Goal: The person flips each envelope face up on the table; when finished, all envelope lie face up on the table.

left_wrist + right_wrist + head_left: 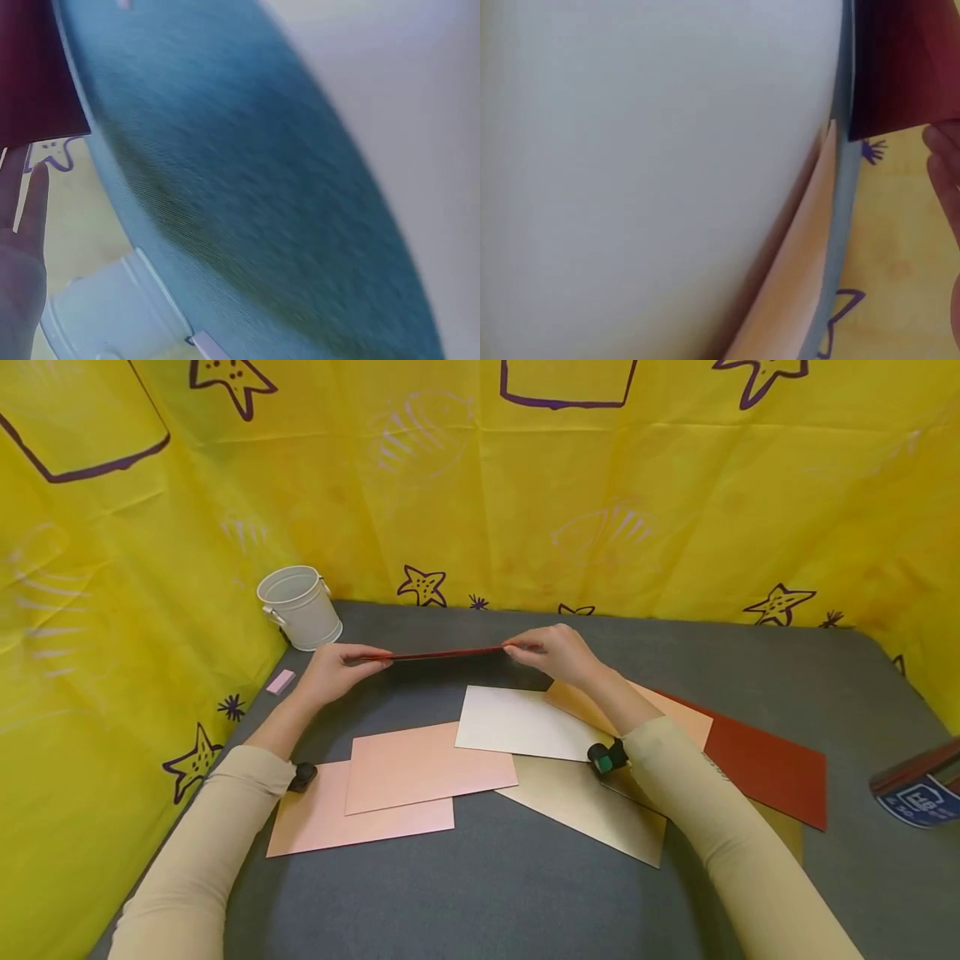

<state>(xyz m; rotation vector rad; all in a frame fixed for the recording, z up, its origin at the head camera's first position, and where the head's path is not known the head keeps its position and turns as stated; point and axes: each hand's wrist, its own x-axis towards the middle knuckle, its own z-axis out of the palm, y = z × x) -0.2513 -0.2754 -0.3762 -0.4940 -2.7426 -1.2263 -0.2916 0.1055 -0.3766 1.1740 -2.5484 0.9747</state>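
A thin red sheet (450,653) of card is held up above the table, seen almost edge-on in the head view. My left hand (333,675) pinches its left end between thumb and fingers. At the other end, my right hand (558,656) pinches it the same way. Both wrist views show the sheet's dark red face. Below lie two overlapping pink sheets (427,768), a white sheet (517,722) and a gold sheet (585,810). Under my right forearm are a peach sheet (678,714) and another red sheet (772,768), partly hidden.
A white bucket (303,610) stands at the back left of the grey table (420,893), with a small pink block (281,682) near it. At the right edge is a dark cylinder (918,789) with a blue label. Yellow cloth (465,510) with drawings hangs behind.
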